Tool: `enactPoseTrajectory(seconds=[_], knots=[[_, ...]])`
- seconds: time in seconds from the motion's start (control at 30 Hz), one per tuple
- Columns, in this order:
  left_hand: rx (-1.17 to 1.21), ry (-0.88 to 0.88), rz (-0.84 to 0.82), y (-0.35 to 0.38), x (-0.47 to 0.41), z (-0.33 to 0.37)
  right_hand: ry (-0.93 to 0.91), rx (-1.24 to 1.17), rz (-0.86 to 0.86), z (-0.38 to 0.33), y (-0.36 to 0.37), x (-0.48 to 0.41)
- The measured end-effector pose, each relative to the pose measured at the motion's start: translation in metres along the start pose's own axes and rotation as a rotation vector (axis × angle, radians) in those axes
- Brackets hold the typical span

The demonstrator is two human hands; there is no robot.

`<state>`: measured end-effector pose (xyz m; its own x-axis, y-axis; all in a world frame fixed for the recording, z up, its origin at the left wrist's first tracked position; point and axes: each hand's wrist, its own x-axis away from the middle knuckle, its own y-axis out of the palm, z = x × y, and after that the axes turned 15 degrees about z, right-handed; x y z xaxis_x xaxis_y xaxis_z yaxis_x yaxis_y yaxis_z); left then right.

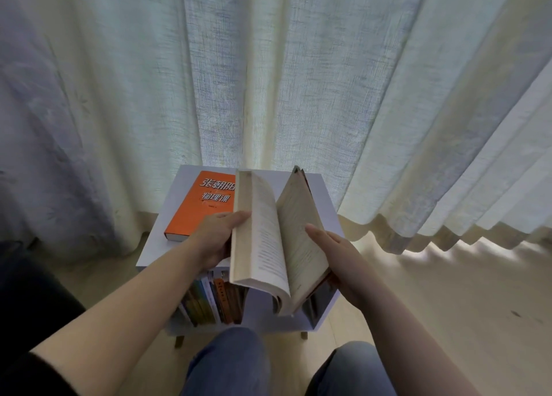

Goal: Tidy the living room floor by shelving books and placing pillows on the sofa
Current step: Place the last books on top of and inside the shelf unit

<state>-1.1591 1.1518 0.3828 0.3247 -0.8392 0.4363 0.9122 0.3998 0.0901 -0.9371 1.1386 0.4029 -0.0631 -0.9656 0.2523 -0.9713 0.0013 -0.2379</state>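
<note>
An open paperback book (268,240) with cream pages stands spread above a small white bookshelf (325,204). My left hand (216,237) grips its left half, thumb on the page edges. My right hand (337,255) holds the right half from below, thumb lying on the page. An orange book (200,207) with white lettering lies flat on the shelf's top, to the left. Several upright books (212,303) fill the shelf's lower left compartment.
A pale curtain (268,82) hangs close behind the shelf and reaches the light wooden floor (448,291). My knees in blue jeans (230,362) are just in front of the shelf. A dark shape sits at the left edge.
</note>
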Motion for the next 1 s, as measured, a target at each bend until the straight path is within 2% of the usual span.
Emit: enactPoseTrajectory(seconds=[0.47,0.67,0.8,1.0], knots=[[0.007,0.036,0.045,-0.016,-0.001,-0.007,0.112,-0.122,0.045,0.019,-0.017,-0.011],[-0.015,0.049,0.006,0.011,0.003,-0.001,0.120,-0.139,0.006,0.020,-0.021,-0.010],[-0.021,0.067,-0.018,0.035,0.003,0.000,0.115,-0.249,-0.055,0.018,-0.028,-0.007],[-0.065,0.056,-0.017,0.037,0.001,-0.001,0.123,-0.277,-0.027,0.018,-0.038,-0.007]])
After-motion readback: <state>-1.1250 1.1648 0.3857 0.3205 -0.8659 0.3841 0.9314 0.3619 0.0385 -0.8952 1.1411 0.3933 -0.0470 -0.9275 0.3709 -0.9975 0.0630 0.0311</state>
